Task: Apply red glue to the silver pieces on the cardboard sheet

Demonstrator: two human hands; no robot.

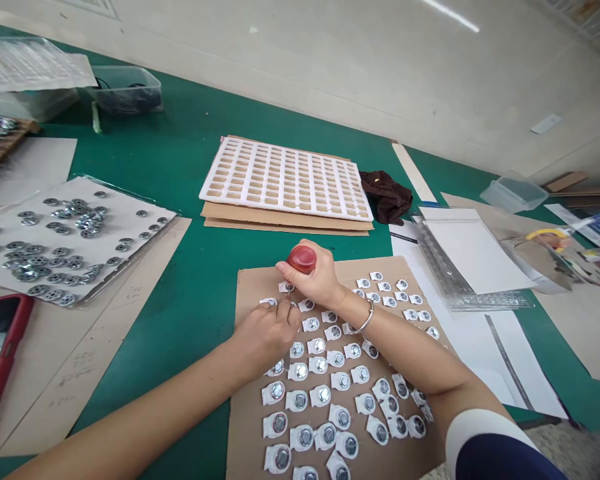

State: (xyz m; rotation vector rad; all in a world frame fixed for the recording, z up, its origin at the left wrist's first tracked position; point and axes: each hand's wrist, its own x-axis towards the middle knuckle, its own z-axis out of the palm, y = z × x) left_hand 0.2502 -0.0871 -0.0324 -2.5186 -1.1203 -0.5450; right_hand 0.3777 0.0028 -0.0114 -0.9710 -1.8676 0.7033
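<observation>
Dozens of white-tabbed metal discs (pixel 321 395) cover the cardboard sheet (pixel 246 297), lower centre; which are finished I can't tell. My right hand (pixel 323 270) grips a red-handled tool (pixel 303 259); my left hand's (pixel 265 337) hold is hidden. Loose perforated discs (pixel 61 252), frame left, look untabbed.

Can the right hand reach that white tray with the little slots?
Probably yes: the white tray lies just beyond the right hand, and nothing seems to stand between. That hand grips a red handle, so it might let go first.
</observation>
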